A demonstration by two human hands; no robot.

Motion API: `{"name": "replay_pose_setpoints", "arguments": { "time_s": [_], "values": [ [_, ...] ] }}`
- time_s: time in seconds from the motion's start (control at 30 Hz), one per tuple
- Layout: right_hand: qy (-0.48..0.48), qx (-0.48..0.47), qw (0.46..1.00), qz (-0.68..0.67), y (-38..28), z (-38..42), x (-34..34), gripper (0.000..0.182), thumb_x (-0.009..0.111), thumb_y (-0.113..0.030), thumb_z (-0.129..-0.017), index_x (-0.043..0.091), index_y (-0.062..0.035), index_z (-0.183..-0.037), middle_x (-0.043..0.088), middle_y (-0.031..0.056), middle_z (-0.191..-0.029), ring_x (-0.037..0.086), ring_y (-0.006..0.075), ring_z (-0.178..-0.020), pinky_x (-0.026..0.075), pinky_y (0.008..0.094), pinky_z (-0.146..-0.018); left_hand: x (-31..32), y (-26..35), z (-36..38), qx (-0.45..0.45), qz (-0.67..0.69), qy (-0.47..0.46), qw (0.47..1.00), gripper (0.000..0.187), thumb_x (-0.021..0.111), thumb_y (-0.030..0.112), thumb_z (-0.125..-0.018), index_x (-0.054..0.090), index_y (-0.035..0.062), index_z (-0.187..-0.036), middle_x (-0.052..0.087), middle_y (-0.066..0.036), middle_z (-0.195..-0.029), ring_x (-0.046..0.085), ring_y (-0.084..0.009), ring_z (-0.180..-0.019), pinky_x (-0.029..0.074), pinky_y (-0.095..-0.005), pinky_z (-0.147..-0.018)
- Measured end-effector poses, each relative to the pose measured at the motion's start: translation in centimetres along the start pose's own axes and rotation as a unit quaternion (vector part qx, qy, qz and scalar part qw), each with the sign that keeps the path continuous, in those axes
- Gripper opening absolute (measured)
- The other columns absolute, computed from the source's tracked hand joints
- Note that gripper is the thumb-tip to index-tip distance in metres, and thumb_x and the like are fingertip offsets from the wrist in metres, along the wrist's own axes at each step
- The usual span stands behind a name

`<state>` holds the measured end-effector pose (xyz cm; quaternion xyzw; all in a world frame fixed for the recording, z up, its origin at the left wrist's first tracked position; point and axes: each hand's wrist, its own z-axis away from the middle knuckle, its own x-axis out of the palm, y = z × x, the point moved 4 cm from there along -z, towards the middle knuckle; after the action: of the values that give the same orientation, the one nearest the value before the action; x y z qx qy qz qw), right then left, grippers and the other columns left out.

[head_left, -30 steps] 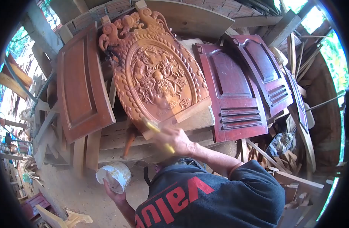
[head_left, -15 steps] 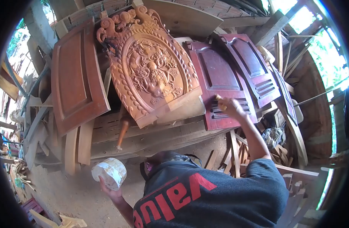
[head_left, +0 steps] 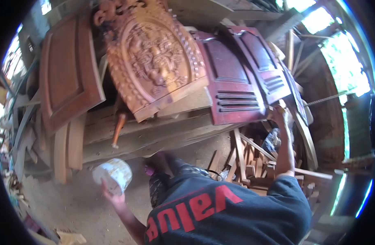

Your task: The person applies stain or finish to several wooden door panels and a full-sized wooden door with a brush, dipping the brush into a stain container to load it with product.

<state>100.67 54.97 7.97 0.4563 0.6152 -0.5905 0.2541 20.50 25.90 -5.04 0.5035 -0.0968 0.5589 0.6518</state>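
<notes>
My left hand (head_left: 114, 197) is low, fingers wrapped under a white tub (head_left: 112, 175) smeared with brownish stains, held tilted over the dirt floor (head_left: 77, 208). My right hand (head_left: 282, 118) is stretched out to the far right, at the lower right corner of the dark red louvred panel (head_left: 232, 87); the frame is blurred and I cannot tell whether those fingers are closed on anything or how wide they are. A second dark red panel (head_left: 259, 63) leans just behind and to the right of the first. Left of them stands the pale carved panel (head_left: 154, 61), tilted, its lower edge on rough planks (head_left: 154, 136). Further left, a plain brown door panel (head_left: 67, 73) leans against timber. Below my right arm, a heap of offcuts (head_left: 244, 159). A turned leg (head_left: 118, 128) hangs under the carved panel.
</notes>
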Motion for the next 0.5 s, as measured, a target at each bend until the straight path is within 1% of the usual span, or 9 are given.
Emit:
{"name": "replay_pose_setpoints", "arguments": {
  "time_s": [0.03,0.07,0.17,0.23,0.3,0.33,0.43,0.47,0.5],
  "values": [
    [0.041,-0.03,0.998,0.04,2.3,-0.2,0.6,0.019,0.058,-0.022,-0.09,0.066,-0.0054,-0.089,0.063,0.0125,-0.067,0.063,0.023,-0.06,0.048,0.0355,-0.054,-1.1,-0.7,-0.5,0.008,0.003,0.0,1.0,0.065,0.059,0.04,-0.091,0.038,0.0013,-0.14,0.049,-0.014,-0.136,0.047,-0.0315,-0.126,0.04,-0.05,-0.104],
    [-0.001,-0.029,0.999,0.046,-0.2,0.6,2.2,0.019,0.057,-0.023,-0.089,0.066,-0.0059,-0.089,0.063,0.0153,-0.069,0.063,0.027,-0.063,0.049,0.0384,-0.058,-1.3,-1.4,-0.8,-0.014,0.006,0.004,1.0,0.065,0.06,0.039,-0.091,0.039,0.0018,-0.139,0.049,-0.013,-0.136,0.048,-0.0305,-0.125,0.04,-0.0494,-0.104],
    [-0.045,-0.105,0.985,0.126,-16.5,5.9,5.8,0.017,0.061,-0.024,-0.085,0.066,-0.0083,-0.087,0.067,0.0187,-0.082,0.066,0.0345,-0.076,0.051,0.0441,-0.068,0.3,-3.1,-0.5,-0.048,0.009,0.006,0.999,0.063,0.061,0.039,-0.091,0.041,0.0028,-0.138,0.051,-0.012,-0.134,0.049,-0.0287,-0.124,0.041,-0.048,-0.103],
    [-0.123,-0.136,0.969,0.163,-20.8,7.7,9.6,0.012,0.063,-0.02,-0.084,0.065,-0.0102,-0.09,0.068,0.0142,-0.09,0.066,0.0343,-0.079,0.053,0.0437,-0.072,2.4,-4.6,-0.6,-0.067,-0.005,-0.015,0.998,0.062,0.06,0.04,-0.091,0.043,0.0032,-0.137,0.052,-0.011,-0.133,0.05,-0.0278,-0.123,0.042,-0.0473,-0.103],
    [-0.146,-0.23,0.962,0.006,-26.6,9.2,9.8,0.013,0.062,-0.02,-0.086,0.064,-0.0081,-0.092,0.066,0.0131,-0.089,0.066,0.0331,-0.08,0.054,0.0422,-0.069,3.9,-6.1,-0.3,-0.049,-0.05,-0.026,0.997,0.064,0.058,0.047,-0.089,0.045,0.0083,-0.138,0.053,-0.008,-0.134,0.051,-0.0276,-0.123,0.042,-0.0501,-0.101],
    [-0.184,-0.249,0.951,-0.025,-28.1,8.9,9.5,0.015,0.063,-0.019,-0.086,0.065,-0.0066,-0.095,0.067,0.0131,-0.088,0.066,0.0339,-0.079,0.053,0.0411,-0.067,5.6,-6.9,0.2,-0.048,-0.03,-0.034,0.998,0.058,0.056,0.042,-0.093,0.046,0.0028,-0.135,0.055,-0.011,-0.129,0.053,-0.0275,-0.12,0.043,-0.0465,-0.101],
    [-0.313,-0.237,0.896,-0.206,-26.3,4.4,9.4,0.014,0.065,-0.014,-0.087,0.064,-0.0048,-0.098,0.067,0.0081,-0.08,0.065,0.0177,-0.069,0.052,0.0312,-0.06,8.6,-10.2,0.7,-0.045,-0.053,-0.034,0.997,0.058,0.054,0.042,-0.093,0.047,0.0023,-0.134,0.055,-0.012,-0.129,0.054,-0.0276,-0.119,0.043,-0.0458,-0.101],
    [-0.393,-0.06,0.882,-0.252,-24.4,1.9,9.6,0.016,0.067,-0.018,-0.088,0.064,-0.0049,-0.097,0.066,0.0045,-0.078,0.061,0.0087,-0.066,0.049,0.0246,-0.056,9.8,-11.5,0.9,-0.045,-0.05,-0.027,0.997,0.055,0.054,0.041,-0.094,0.048,0.0021,-0.133,0.056,-0.012,-0.128,0.054,-0.0274,-0.118,0.043,-0.0451,-0.1],
    [-0.413,-0.075,0.859,-0.292,-22.0,-1.3,10.6,0.017,0.067,-0.021,-0.089,0.065,-0.0057,-0.096,0.066,0.0025,-0.077,0.06,0.006,-0.06,0.048,0.0213,-0.051,10.3,-13.3,0.7,-0.034,-0.047,-0.028,0.998,0.055,0.054,0.041,-0.094,0.048,0.0021,-0.133,0.056,-0.012,-0.128,0.054,-0.0274,-0.118,0.043,-0.0451,-0.1]
  ]
}}
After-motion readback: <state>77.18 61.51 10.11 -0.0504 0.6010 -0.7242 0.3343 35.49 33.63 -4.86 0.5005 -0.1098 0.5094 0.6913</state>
